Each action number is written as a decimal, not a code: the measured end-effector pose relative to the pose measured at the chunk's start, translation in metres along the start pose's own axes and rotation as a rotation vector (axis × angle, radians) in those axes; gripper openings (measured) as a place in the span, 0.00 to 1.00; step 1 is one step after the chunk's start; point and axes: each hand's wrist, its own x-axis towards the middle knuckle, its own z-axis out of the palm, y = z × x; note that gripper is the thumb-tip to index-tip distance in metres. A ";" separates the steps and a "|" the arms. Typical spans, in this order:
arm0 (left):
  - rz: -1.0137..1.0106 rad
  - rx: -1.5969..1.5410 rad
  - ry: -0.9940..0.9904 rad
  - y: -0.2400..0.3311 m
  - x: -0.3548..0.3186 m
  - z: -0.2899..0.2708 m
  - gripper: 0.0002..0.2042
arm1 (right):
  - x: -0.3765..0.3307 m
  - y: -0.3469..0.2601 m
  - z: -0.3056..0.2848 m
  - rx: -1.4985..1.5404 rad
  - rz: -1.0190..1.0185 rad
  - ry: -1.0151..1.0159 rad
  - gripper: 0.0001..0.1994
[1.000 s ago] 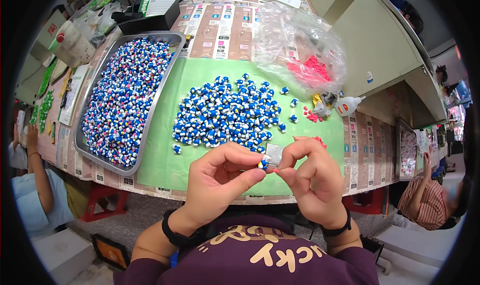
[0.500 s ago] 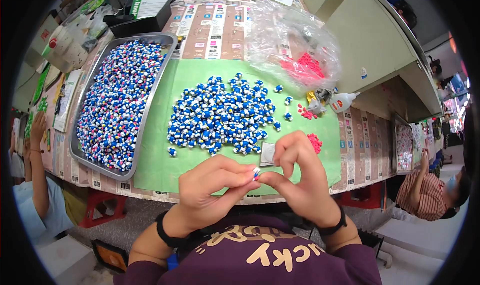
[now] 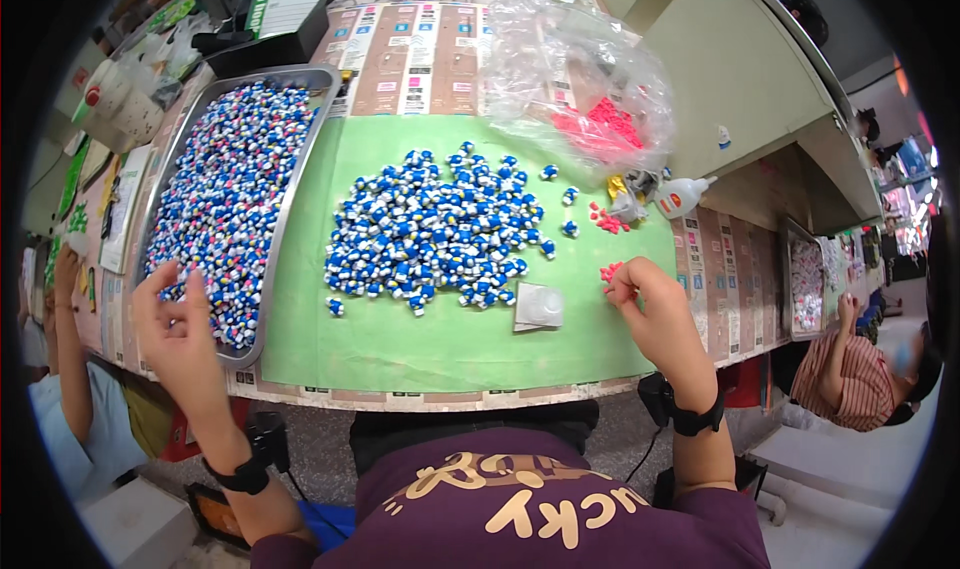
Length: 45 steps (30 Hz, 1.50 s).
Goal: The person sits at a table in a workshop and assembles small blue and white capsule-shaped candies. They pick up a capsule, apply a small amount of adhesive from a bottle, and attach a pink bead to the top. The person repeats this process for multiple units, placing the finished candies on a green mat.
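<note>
My left hand (image 3: pixel 182 337) hovers over the near end of a metal tray (image 3: pixel 262 299) heaped with tiny blue-and-white figure pieces (image 3: pixel 235 159), some with pink bits. Its fingers are apart, with nothing visible in them. At the right, my right hand (image 3: pixel 655 317) touches a small pile of pink pieces (image 3: pixel 611 271); thumb and fingertips are pinched, and whatever lies between them is hidden. Between my hands, a loose heap of blue-and-white pieces (image 3: pixel 430 234) covers the middle of a green sheet (image 3: pixel 450 354). A small white square pad (image 3: pixel 539 306) with a clear blob lies just below the heap.
Beyond the right hand are more pink bits (image 3: pixel 607 219), a crumpled foil packet (image 3: pixel 628 201) and a white squeeze bottle (image 3: pixel 682 197). A clear plastic bag (image 3: pixel 530 69) holds pink pieces. A grey cabinet (image 3: pixel 735 79) borders the right side. Other people work at both sides.
My hands have parted from the small piece they held together. The left moved left to the tray and opened; the right moved right to the pink pile.
</note>
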 end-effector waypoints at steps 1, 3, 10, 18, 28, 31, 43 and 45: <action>0.014 -0.032 -0.044 0.007 -0.008 0.006 0.06 | 0.002 -0.001 0.003 -0.034 0.002 0.002 0.06; 0.113 -0.079 -0.241 0.018 -0.021 0.019 0.07 | 0.004 -0.002 0.006 -0.103 0.007 0.004 0.06; 0.242 0.063 -0.665 0.026 -0.049 0.045 0.08 | 0.003 -0.004 0.001 -0.275 -0.073 -0.107 0.06; 0.128 -0.233 -0.667 0.042 -0.045 0.042 0.09 | 0.001 -0.021 -0.006 -0.079 -0.165 -0.034 0.10; -0.354 -1.266 -1.224 0.105 -0.072 0.063 0.07 | 0.005 -0.099 0.021 0.565 -0.451 -0.063 0.15; -0.344 -1.321 -1.229 0.098 -0.073 0.066 0.06 | 0.005 -0.099 0.022 0.521 -0.475 -0.059 0.15; -0.409 -1.140 -1.291 0.085 -0.082 0.069 0.05 | 0.005 -0.100 0.019 0.279 -0.556 -0.160 0.11; -0.389 -1.108 -1.247 0.085 -0.081 0.069 0.06 | 0.009 -0.095 0.012 0.244 -0.490 -0.170 0.11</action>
